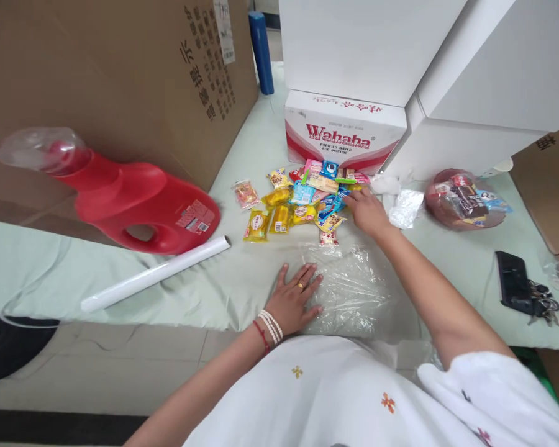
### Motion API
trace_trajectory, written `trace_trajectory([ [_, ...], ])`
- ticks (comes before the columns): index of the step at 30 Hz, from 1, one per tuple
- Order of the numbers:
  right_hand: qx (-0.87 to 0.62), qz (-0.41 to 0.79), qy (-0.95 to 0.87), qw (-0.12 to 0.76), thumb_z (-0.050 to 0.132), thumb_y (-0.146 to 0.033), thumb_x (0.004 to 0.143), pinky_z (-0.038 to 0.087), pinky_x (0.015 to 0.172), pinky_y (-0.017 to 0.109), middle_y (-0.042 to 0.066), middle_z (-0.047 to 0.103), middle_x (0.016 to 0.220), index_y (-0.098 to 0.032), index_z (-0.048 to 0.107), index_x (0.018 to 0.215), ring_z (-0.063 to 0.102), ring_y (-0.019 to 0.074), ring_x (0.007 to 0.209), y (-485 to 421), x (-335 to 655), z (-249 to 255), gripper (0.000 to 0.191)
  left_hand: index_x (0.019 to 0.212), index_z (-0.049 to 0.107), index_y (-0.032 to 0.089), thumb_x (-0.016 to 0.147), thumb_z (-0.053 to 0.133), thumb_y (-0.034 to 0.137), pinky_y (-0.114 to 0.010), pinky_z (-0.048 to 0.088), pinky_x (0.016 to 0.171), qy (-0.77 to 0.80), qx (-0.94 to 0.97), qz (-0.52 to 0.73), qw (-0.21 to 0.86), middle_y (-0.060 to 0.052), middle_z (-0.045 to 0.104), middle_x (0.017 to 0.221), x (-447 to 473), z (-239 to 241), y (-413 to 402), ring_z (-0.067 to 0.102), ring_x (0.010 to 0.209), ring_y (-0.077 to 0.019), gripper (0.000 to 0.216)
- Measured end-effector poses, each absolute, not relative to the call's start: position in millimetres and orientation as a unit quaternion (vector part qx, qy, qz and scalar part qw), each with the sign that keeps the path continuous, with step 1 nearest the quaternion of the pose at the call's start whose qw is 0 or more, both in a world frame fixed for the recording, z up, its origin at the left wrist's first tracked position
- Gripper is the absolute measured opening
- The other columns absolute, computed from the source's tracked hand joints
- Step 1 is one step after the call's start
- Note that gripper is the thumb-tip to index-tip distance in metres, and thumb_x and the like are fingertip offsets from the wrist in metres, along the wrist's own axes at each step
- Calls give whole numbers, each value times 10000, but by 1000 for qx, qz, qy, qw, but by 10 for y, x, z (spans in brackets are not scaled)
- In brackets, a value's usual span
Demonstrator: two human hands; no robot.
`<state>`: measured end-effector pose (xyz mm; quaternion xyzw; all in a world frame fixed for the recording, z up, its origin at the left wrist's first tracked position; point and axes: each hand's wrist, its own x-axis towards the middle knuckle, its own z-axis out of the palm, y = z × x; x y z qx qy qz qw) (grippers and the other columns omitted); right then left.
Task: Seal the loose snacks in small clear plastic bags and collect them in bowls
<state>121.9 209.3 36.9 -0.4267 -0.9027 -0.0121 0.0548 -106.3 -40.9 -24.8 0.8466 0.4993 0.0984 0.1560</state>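
Many small wrapped snacks (pixel 302 194): heaped on the pale green cloth-covered table (pixel 251 288), in yellow, blue, pink and red packets, just in front of the white-and-red Wahaha cardboard box (pixel 345 133).
Right hand (pixel 366 212): reaches to the right side of the heap, fingers bent down among blue and yellow packets; whether they grip one, I cannot tell.
Left hand (pixel 294 299): palm down near the table's front edge, fingers spread and released, thumb and fingertips at the left edge of the plastic.
Clear crinkled plastic sheet or bag (pixel 351 288): flat between the heap and the person's body.
Silver crinkled wrapper (pixel 406 208): just right of the right hand.
Reddish translucent round bowl (pixel 435 214): farther right, holding more packaged snacks.
Black rectangular phone (pixel 513 282): near the right end, with metal keys (pixel 544 304) beside it.
Red plastic jug (pixel 144 205): left of the heap, behind a glossy white tube (pixel 158 273).
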Motion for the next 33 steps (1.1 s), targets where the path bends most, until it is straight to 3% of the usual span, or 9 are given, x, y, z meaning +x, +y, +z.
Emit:
trace_trajectory([
  [2, -361, -23, -932, 15, 444, -124, 996, 365, 897, 419, 177, 626, 1282, -130, 669, 1293, 457, 327, 1156, 2359, 1068, 327, 373, 1587, 373, 237, 983, 501, 561, -640, -36, 1261, 504, 843, 103, 156, -139, 305, 1688, -1064, -238, -414, 300, 1552, -312, 697],
  [5, -321, -23, -947, -18, 495, -157, 995, 335, 912, 428, 166, 632, 1280, -125, 688, 1282, 441, 326, 1154, 2522, 991, 314, 347, 1566, 411, 244, 985, 500, 572, -629, -15, 1269, 508, 839, 115, 160, -128, 335, 1678, -1065, -228, -417, 318, 1544, -302, 672],
  [13, -340, 6, -940, 22, 513, -324, 1036, 325, 882, 414, 110, 722, 1155, -212, 732, 1267, 513, 295, 1051, 2272, 1361, 418, 338, 1521, 488, 261, 975, 537, 560, -621, 51, 1278, 500, 836, 142, 173, -128, 404, 1643, -1098, -236, -383, 374, 1514, -315, 624],
  [21, -462, 123, -873, 96, 556, -368, 972, 450, 849, 383, 103, 744, 1012, -199, 777, 1144, 620, 258, 922, 1910, 2306, 563, 326, 1477, 540, 268, 976, 570, 497, -627, 68, 1280, 493, 835, 161, 181, -116, 441, 1623, -1111, -234, -372, 412, 1495, -311, 552],
  [25, -591, 205, -769, 130, 696, -390, 830, 478, 701, 327, 72, 735, 922, -168, 710, 1238, 601, 195, 729, 1864, 2724, 398, 464, 1465, 551, 259, 982, 568, 449, -632, 54, 1277, 492, 837, 158, 181, -115, 431, 1628, -1107, -228, -367, 412, 1497, -311, 519],
  [28, -644, 194, -728, 136, 725, -418, 796, 465, 650, 319, 54, 696, 798, -138, 731, 1178, 547, 169, 629, 1817, 2902, 266, 474, 1457, 557, 254, 989, 557, 437, -629, 42, 1276, 492, 838, 156, 176, -114, 426, 1631, -1106, -231, -365, 418, 1495, -309, 503],
  [30, -638, 166, -736, 152, 702, -443, 819, 488, 685, 339, 82, 705, 862, -142, 758, 1111, 564, 174, 646, 1758, 2955, 217, 423, 1453, 562, 257, 993, 551, 431, -623, 47, 1278, 494, 838, 155, 173, -111, 438, 1623, -1106, -235, -365, 425, 1491, -306, 492],
  [33, -600, 124, -761, 213, 665, -468, 857, 534, 810, 384, 166, 649, 1296, -161, 746, 1154, 607, 165, 715, 1664, 2954, 209, 435, 1449, 567, 267, 992, 551, 423, -619, 75, 1278, 497, 838, 153, 166, -107, 453, 1614, -1104, -241, -365, 435, 1485, -303, 484],
])
